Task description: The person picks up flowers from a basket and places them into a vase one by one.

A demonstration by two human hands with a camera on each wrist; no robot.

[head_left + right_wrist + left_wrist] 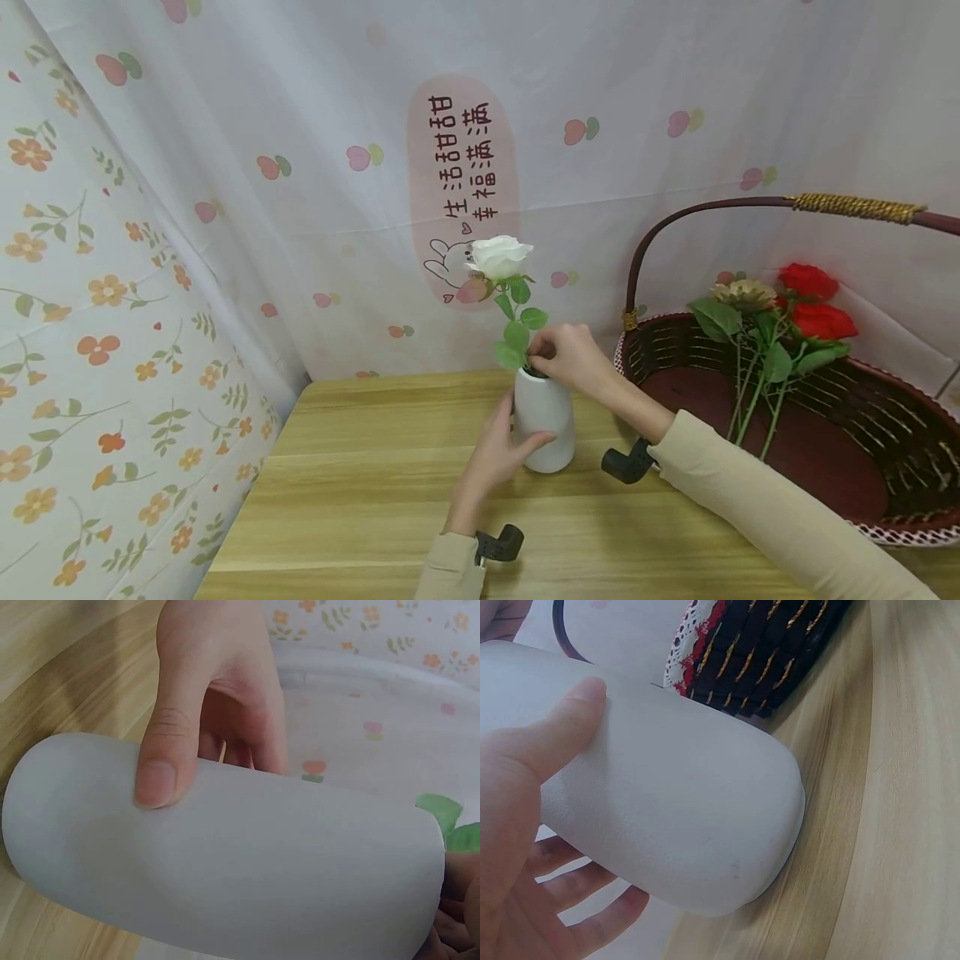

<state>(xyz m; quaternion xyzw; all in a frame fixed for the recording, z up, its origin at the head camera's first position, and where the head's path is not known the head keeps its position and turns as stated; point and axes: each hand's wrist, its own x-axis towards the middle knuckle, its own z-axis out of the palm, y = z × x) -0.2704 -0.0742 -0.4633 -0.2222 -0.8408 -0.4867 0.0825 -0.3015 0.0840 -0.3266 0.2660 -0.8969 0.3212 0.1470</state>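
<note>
Pinching white rose point(498, 257) low on its stem w/ R hand point(570, 358), prob. between thumb + index, though seeing that grip poorly behind leaves; aiming bloom up, stem down at the mouth of white vase point(543, 417). Grasping vase round its body w/ L hand point(502, 446), laying thumb across the front, fingers along the other side; standing it upright on wood-grain table point(352, 483), a bit in from far edge. Wearing beige sleeves point(750, 492), plus black wrist mounts point(501, 543). Seeing, twd table's right side, dark woven basket point(690, 392) w/ arched handle, holding red roses point(823, 321) + pale flower point(744, 293), blooms at its back rim. Facing printed white cloth point(315, 217) beyond far edge, w/ floral cloth point(105, 333) along left edge.
</note>
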